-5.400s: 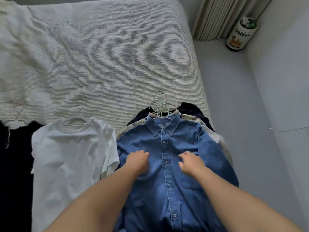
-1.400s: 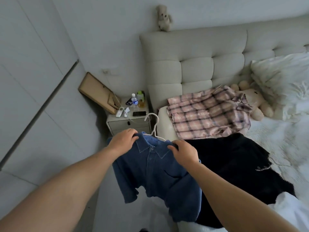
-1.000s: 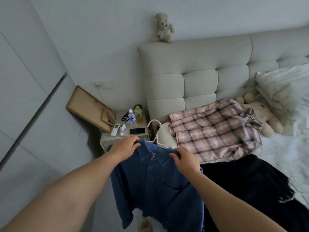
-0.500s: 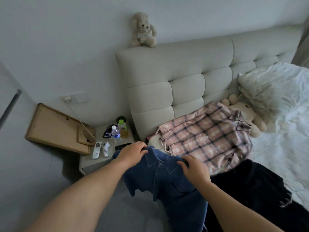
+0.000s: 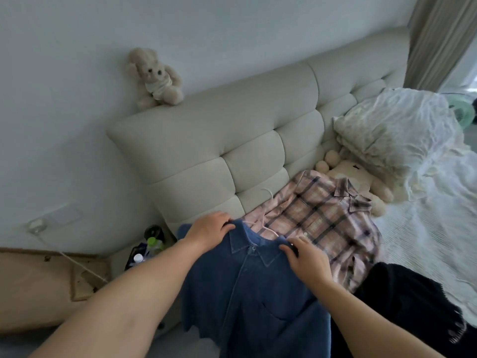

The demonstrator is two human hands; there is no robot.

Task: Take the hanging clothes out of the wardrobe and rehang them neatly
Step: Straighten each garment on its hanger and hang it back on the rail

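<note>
At the near corner of the bed, by the headboard [image 5: 232,140], I see the blue denim shirt [image 5: 247,293] on its white hanger [image 5: 267,229], held up with its collar uppermost and its front facing me. It is a mid-blue button-front with a pointed collar, a chest pocket and a short sleeve hanging off the bed's edge; the hanger's hook lies over the pink plaid shirt [image 5: 325,215] spread just behind it. My left hand [image 5: 209,232] grips one shoulder beside the collar, fingers curled over the cloth. My right hand [image 5: 307,259] has its fingers closed on the other shoulder, thumb toward the collar. A black garment [image 5: 402,301] lies to the right of the denim, touching it. One teddy bear [image 5: 157,78] sits on top of the headboard, and a second plush toy [image 5: 356,177] lies against the pillow [image 5: 392,127].
</note>
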